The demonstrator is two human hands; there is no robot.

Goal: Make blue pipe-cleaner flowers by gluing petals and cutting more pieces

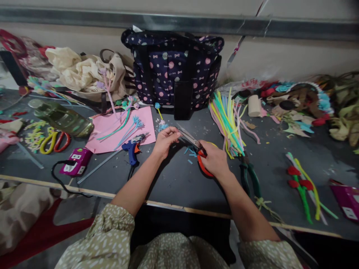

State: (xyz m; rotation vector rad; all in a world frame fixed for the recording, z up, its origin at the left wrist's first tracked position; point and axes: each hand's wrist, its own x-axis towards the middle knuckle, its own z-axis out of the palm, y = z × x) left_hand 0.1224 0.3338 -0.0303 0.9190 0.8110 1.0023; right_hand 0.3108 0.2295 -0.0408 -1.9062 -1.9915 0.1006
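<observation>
My right hand (pixel 214 158) grips a pair of scissors (pixel 191 138) with orange-red handles. Its metal blades point up and left toward my left hand (pixel 167 142). The thumb and fingers of that left hand are pinched together close to the blade tips; whatever is between them is too small to make out. Below the blades, several short light-blue pieces (pixel 192 152) lie on the dark tabletop (pixel 179 190). Just beyond my left fingers sits a small fuzzy blue cluster (pixel 162 126). A blue glue gun (pixel 131 150) rests left of my left wrist.
A pink sheet (pixel 123 130) carries fuzzy stems. Behind stand a dark patterned bag (pixel 174 71) and a black phone (pixel 183 101) leaning on it. Right are a bundle of coloured pipe cleaners (pixel 228 125) and green-handled pliers (pixel 248 173). Left are a bottle (pixel 63 118) and a purple power strip (pixel 77 160).
</observation>
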